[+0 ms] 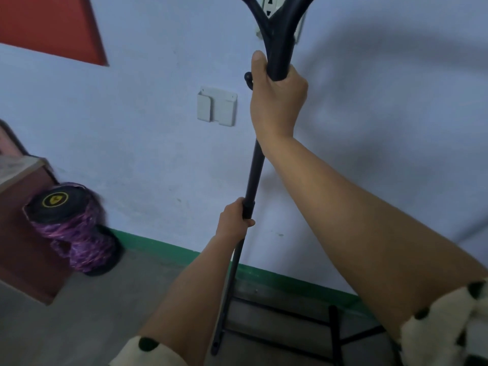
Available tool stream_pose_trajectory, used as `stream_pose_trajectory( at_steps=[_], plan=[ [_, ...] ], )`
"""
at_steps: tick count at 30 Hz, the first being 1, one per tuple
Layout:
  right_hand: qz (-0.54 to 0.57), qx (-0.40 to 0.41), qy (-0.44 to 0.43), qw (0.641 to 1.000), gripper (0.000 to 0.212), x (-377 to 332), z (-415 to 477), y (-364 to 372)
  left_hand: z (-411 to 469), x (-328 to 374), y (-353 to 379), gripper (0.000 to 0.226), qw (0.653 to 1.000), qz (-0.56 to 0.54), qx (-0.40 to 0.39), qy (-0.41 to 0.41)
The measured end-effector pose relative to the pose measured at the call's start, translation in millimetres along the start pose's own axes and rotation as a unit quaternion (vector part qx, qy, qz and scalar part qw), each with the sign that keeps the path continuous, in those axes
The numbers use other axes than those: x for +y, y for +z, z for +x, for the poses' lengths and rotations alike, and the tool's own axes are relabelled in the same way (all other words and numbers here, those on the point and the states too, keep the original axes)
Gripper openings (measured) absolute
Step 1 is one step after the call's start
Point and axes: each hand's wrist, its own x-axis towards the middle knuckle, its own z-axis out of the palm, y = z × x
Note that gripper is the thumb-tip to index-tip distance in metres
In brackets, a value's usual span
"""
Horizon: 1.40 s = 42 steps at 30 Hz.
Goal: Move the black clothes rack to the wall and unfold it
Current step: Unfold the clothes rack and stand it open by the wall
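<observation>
The black clothes rack stands upright close to the pale blue wall. Its pole runs from a forked top at the upper edge down to thin base bars on the floor. My right hand is wrapped around the pole just under the fork. Lower down, my left hand grips the pole at a collar joint. A small black knob sticks out beside my right thumb. The fork's upper ends are cut off by the frame.
A purple hoverboard stands on end against the wall at the left, beside a dark red cabinet. A white wall holder and a socket are mounted on the wall. A green skirting runs along the grey floor.
</observation>
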Motion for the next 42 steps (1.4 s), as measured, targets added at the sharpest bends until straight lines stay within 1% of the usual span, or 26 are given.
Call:
stream_pose_trajectory(
  at_steps=[6,12,15,18,21,25,27,30,33,34,37,38,40,41,42],
  plan=[
    [-0.018,0.008,0.006,1.000,0.044,6,13,-5,9,7,6,0.044,1.000,0.000,-0.004,0.004],
    [-0.022,-0.076,0.017,0.997,0.034,0,2,-9,5,6,0,0.044,1.000,0.018,-0.002,-0.016],
    [-0.017,-0.110,0.031,0.993,0.028,-3,-5,-13,-2,10,-4,0.043,0.998,0.058,-0.006,-0.029],
    [-0.049,-0.142,0.024,0.988,0.024,-5,-9,-21,-10,16,-8,0.046,0.996,0.082,-0.009,-0.044],
    [-0.083,-0.179,0.023,0.980,0.029,-4,-11,-30,-18,25,-15,0.042,0.992,0.116,-0.010,-0.056],
    [-0.108,-0.213,0.033,0.970,0.025,-8,-10,-48,-32,40,-23,0.042,0.983,0.171,-0.029,-0.059],
    [-0.117,-0.222,0.045,0.967,0.033,-11,-9,-61,-41,50,-24,0.041,0.976,0.205,-0.049,-0.050],
    [-0.151,-0.214,0.047,0.964,0.036,-13,-8,-85,-50,67,-19,0.030,0.969,0.239,-0.064,-0.019],
    [-0.184,-0.180,0.049,0.965,0.029,-15,-5,-132,-60,100,5,0.048,0.973,0.209,-0.085,0.048],
    [-0.196,-0.174,0.049,0.964,0.027,-14,-4,-149,-64,112,13,0.046,0.975,0.188,-0.092,0.071],
    [-0.224,-0.147,0.064,0.961,0.022,-9,-1,-206,-74,146,46,0.018,0.976,0.144,-0.121,0.108],
    [-0.233,-0.136,0.069,0.961,0.020,-7,1,-226,-76,156,58,0.012,0.974,0.137,-0.132,0.122],
    [-0.253,-0.109,0.084,0.958,0.017,-2,5,-274,-81,175,92,0.027,0.968,0.126,-0.161,0.147],
    [-0.259,-0.106,0.091,0.956,0.015,1,4,-285,-83,178,96,0.033,0.967,0.123,-0.168,0.149],
    [-0.270,-0.086,0.100,0.954,0.014,5,6,-312,-87,189,116,0.036,0.961,0.123,-0.185,0.162]
  ],
)
